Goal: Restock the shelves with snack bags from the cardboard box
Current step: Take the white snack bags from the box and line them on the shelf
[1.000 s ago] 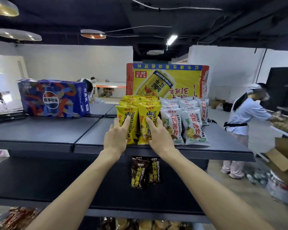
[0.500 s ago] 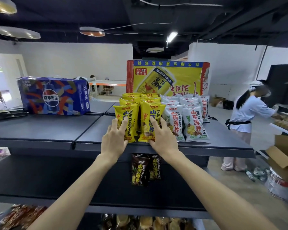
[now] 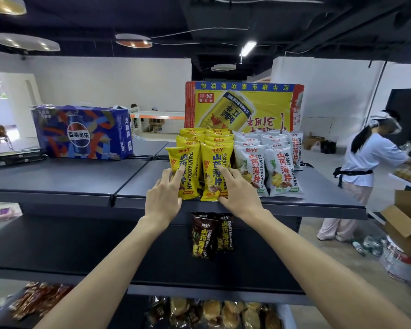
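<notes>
Snack bags stand in rows on the top shelf [image 3: 318, 186], a dark grey board that runs across the whole view, and below it the middle shelf [image 3: 57, 245] is also dark. At the back of the top shelf a big yellow drink carton [image 3: 244, 108] stands upside down, and to the left a blue cola carton [image 3: 81, 131] rests well apart from the bags. On the right side of the room a person in a light blue shirt [image 3: 368, 160] bends toward another rack, and near this person an open cardboard box [image 3: 406, 222] sits low on the floor. The yellow snack bags [image 3: 209, 143] make two upright rows, just beside the white snack bags [image 3: 271, 160], which make their own rows on the right. Two dark snack bags [image 3: 211, 233] stand under the edge of the top shelf, on the middle shelf. The left hand [image 3: 164, 198] is spread, with its fingertips touching the front left yellow bag [image 3: 183, 169], not closed around it. The right hand [image 3: 237, 193] is also spread and lies flat against the front right yellow bag [image 3: 214, 172], with the index finger pointing up on the printed face. Both front bags stand at the front edge of the shelf, and they touch each other. At the bottom of the view, more packaged snacks [image 3: 211, 314] lie on the lowest shelf.
</notes>
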{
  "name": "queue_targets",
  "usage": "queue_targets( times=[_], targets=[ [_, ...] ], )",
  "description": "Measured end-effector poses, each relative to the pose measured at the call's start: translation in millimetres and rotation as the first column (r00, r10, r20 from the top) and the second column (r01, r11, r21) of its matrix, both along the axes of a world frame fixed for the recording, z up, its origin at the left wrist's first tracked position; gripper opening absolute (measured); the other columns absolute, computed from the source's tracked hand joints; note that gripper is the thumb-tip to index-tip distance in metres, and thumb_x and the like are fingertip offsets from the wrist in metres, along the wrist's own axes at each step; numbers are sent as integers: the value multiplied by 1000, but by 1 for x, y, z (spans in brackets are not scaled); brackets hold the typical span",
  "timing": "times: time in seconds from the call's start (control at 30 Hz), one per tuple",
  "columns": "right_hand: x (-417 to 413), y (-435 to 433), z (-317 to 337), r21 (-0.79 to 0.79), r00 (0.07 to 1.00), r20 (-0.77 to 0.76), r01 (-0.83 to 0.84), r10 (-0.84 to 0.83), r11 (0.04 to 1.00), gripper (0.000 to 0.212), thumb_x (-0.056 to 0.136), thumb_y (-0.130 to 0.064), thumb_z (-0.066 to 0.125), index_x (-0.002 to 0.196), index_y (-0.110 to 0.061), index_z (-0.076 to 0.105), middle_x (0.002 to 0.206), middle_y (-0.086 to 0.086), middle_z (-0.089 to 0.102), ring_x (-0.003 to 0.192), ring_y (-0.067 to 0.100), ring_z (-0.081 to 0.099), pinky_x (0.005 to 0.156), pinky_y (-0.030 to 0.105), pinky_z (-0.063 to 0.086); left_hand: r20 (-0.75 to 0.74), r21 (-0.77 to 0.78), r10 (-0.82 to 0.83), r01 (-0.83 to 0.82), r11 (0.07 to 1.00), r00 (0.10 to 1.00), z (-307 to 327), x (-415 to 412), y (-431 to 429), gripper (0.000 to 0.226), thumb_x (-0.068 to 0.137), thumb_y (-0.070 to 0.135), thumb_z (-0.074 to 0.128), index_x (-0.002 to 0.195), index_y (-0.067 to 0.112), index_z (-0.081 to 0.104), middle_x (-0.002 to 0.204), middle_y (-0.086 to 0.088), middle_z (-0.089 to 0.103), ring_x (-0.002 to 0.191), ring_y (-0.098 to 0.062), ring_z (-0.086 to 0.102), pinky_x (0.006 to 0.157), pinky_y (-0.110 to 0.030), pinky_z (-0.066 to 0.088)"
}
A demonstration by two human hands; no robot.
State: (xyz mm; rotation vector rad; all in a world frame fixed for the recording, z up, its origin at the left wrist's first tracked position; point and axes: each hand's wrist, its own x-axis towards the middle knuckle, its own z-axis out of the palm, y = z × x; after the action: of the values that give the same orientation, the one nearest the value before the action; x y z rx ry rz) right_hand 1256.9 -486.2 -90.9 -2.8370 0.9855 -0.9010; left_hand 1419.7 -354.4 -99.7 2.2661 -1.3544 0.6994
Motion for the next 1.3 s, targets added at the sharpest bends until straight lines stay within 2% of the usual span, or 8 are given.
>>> queue_targets(
  times=[0.13, 0.5, 0.67, 0.77, 0.9, 1.03, 1.17, 1.3],
  targets=[
    [0, 1, 0, 7, 1000, 3, -6, 6, 1000, 88, 82, -17, 73, 150, -33, 20, 146, 8, 39, 100, 31, 64, 67, 35, 52, 12, 8, 5, -5, 1000, 1000, 3, -3, 1, 83, 78, 21, 75, 147, 29, 29, 133, -5, 42, 94, -27, 63, 62, -37, 54],
    [-12, 5, 2, 5, 999, 46, -12, 12, 1000, 84, 83, -29, 73, 150, -33, 22, 144, 6, 41, 116, 29, 57, 79, 40, 55, 92, -38, 0, 3, 999, 996, 9, -14, -7, 77, 72, 25, 81, 138, 25, 41, 128, -8, 45, 104, -27, 54, 58, -36, 55],
    [-26, 6, 14, -5, 996, 86, 2, -1, 1000, 72, 88, -38, 66, 148, -26, 29, 134, 5, 48, 108, 27, 60, 79, 39, 54, 125, -58, -49, 56, 997, 991, 19, -31, -20, 58, 78, 32, 74, 129, 21, 48, 123, -8, 48, 108, -28, 53, 61, -36, 54],
    [-43, -1, 27, -4, 993, 114, 36, -35, 999, 61, 89, -38, 63, 142, -22, 37, 127, 7, 55, 104, 29, 61, 78, 41, 55, 132, -61, -83, 92, 994, 988, 28, -49, -30, 49, 79, 31, 70, 123, 19, 51, 110, -7, 52, 98, -27, 57, 57, -36, 52],
    [-77, -20, 39, -12, 989, 133, 64, -61, 998, 52, 89, -32, 62, 135, -20, 42, 108, 6, 61, 94, 27, 62, 71, 39, 53, 200, -20, -102, 109, 994, 974, 42, -85, -49, 38, 82, 28, 64, 116, 17, 54, 99, -4, 56, 84, -25, 60, 48, -29, 39],
    [-130, -48, 47, 9, 981, 152, 118, -119, 993, 51, 88, -31, 62, 134, -21, 42, 109, 6, 63, 96, 28, 61, 72, 37, 50, 206, 17, -153, 153, 988, 967, 61, -140, -81, 34, 85, 28, 57, 117, 18, 50, 98, -2, 59, 86, -26, 62, 55, -32, 42],
    [-200, -88, 59, 0, 976, 108, 190, -189, 982, 53, 89, -34, 63, 135, -20, 41, 116, 9, 62, 102, 31, 60, 74, 36, 46, 205, 37, -222, 219, 975, 953, 78, -210, -129, 30, 88, 33, 56, 114, 19, 49, 102, -2, 61, 89, -26, 64, 62, -32, 43],
    [-267, -128, 71, 22, 965, 95, 244, -245, 969, 58, 89, -35, 63, 141, -23, 39, 126, 8, 59, 113, 29, 57, 86, 40, 49, 172, 69, -272, 264, 962, 947, 85, -278, -184, 31, 87, 32, 56, 113, 18, 49, 105, -5, 61, 96, -29, 62, 67, -34, 42]
  ],
)
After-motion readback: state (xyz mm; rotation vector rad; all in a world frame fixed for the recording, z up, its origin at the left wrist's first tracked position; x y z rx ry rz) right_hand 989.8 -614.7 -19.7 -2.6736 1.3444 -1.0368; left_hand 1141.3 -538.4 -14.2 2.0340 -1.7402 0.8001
